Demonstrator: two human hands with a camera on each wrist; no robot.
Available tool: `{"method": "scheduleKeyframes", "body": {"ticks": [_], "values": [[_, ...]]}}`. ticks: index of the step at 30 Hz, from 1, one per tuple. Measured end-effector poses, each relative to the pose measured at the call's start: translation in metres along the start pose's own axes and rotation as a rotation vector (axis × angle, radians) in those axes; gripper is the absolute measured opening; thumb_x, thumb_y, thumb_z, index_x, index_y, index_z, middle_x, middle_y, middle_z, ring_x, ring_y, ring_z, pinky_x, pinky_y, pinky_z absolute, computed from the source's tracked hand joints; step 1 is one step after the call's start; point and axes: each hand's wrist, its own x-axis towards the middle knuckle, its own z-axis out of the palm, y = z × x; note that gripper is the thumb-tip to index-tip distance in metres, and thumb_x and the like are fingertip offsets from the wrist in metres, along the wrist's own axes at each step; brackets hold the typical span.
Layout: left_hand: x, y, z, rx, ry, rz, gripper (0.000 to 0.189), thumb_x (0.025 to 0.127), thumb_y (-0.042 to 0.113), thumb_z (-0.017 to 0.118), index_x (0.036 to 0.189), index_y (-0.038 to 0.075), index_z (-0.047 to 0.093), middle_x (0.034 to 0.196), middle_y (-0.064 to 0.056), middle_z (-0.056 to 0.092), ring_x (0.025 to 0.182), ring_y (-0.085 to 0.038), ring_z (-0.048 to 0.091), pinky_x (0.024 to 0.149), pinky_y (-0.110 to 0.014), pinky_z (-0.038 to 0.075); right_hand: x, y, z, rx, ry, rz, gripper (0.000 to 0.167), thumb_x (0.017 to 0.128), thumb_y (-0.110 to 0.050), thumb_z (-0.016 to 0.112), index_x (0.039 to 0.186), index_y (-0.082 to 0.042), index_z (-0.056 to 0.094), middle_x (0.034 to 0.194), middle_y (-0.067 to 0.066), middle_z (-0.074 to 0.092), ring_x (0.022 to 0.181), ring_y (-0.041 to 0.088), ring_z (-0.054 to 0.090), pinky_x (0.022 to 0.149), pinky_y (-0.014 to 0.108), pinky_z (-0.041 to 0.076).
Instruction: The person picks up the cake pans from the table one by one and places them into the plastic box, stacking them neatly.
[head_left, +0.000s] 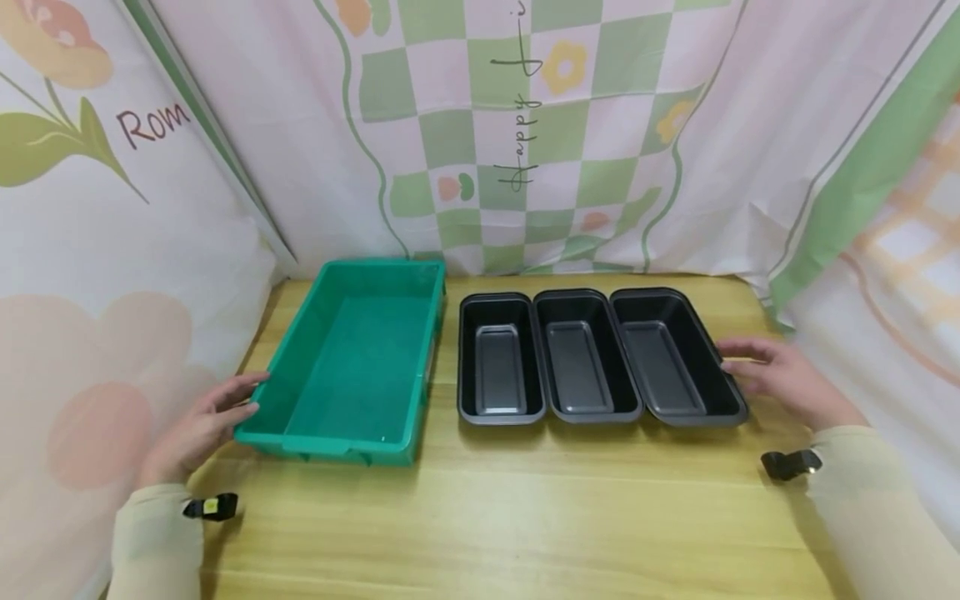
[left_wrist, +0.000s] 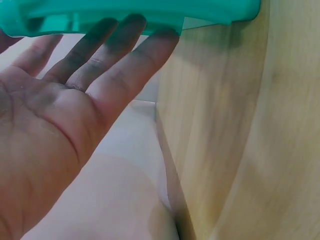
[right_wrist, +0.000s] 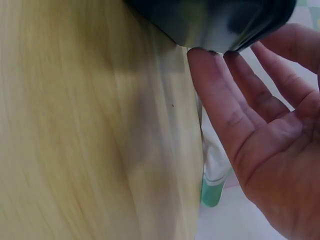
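A green plastic tray [head_left: 360, 358] lies on the left of the table, with nothing inside it. My left hand [head_left: 198, 432] is at the tray's left side, its outstretched fingers [left_wrist: 117, 80] touching the outer wall. To the right, three black loaf pans stand side by side: a left pan [head_left: 501, 367], a middle pan [head_left: 581, 362] and a right pan [head_left: 667, 367]; all are bare inside. My right hand [head_left: 791, 383] touches the outer side of the right pan with nearly straight fingers [right_wrist: 220, 95].
The wooden table [head_left: 525, 517] runs forward below the tray and pans. A patterned cloth [head_left: 510, 142] hangs behind it, with more cloth on the left and right. Dark straps [head_left: 212, 507] sit at both wrists.
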Motion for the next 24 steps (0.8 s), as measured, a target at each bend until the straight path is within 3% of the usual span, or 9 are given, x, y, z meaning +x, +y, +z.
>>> {"method": "scheduleKeyframes", "body": {"ticks": [3,4,10,13,24], "values": [[0.0004,-0.0008,0.0002,-0.053,-0.027,-0.009,0.056,0.104,0.019,0.051,0.154,0.011,0.03,0.159,-0.024,0.008,0.141,-0.043,0.006,0.107,-0.061,0.02,0.0017,0.0029,-0.0008,0.033,-0.002,0.027,0.042,0.099,-0.011,0.061,0.135,0.008,0.05,0.115,-0.021,0.061,0.094,0.0,0.062,0.074,0.023,0.054],[0.0005,-0.0012,0.0,-0.061,-0.034,-0.011,0.056,0.104,0.018,0.051,0.154,0.011,0.029,0.159,-0.025,0.005,0.141,-0.046,0.003,0.106,-0.064,0.019,0.0023,0.0033,-0.0007,0.05,-0.001,0.038,0.043,0.098,-0.012,0.061,0.135,0.008,0.051,0.113,-0.021,0.062,0.094,0.001,0.063,0.074,0.023,0.054],[0.0002,-0.0056,-0.0021,-0.106,-0.062,-0.015,0.055,0.105,0.016,0.046,0.156,0.014,0.025,0.158,-0.027,-0.001,0.14,-0.048,-0.002,0.105,-0.062,0.021,0.0046,-0.0005,0.0022,0.088,0.0,0.071,0.046,0.098,-0.013,0.063,0.135,0.009,0.05,0.111,-0.023,0.063,0.094,0.001,0.063,0.075,0.025,0.055],[0.0002,-0.0079,-0.0021,-0.154,-0.069,-0.012,0.055,0.105,0.014,0.046,0.156,0.013,0.024,0.158,-0.028,-0.004,0.139,-0.05,-0.006,0.101,-0.076,0.006,0.0049,-0.0027,0.0042,0.076,0.004,0.074,0.046,0.097,-0.014,0.063,0.135,0.01,0.05,0.11,-0.025,0.061,0.094,-0.001,0.062,0.075,0.024,0.055],[0.0004,-0.0073,-0.0001,-0.168,-0.061,-0.019,0.055,0.105,0.013,0.047,0.156,0.012,0.025,0.157,-0.027,-0.004,0.139,-0.049,-0.008,0.097,-0.08,-0.001,0.0071,-0.0003,0.0029,0.102,0.006,0.077,0.045,0.097,-0.011,0.063,0.134,0.011,0.049,0.107,-0.022,0.064,0.092,0.001,0.064,0.073,0.026,0.055]]}}
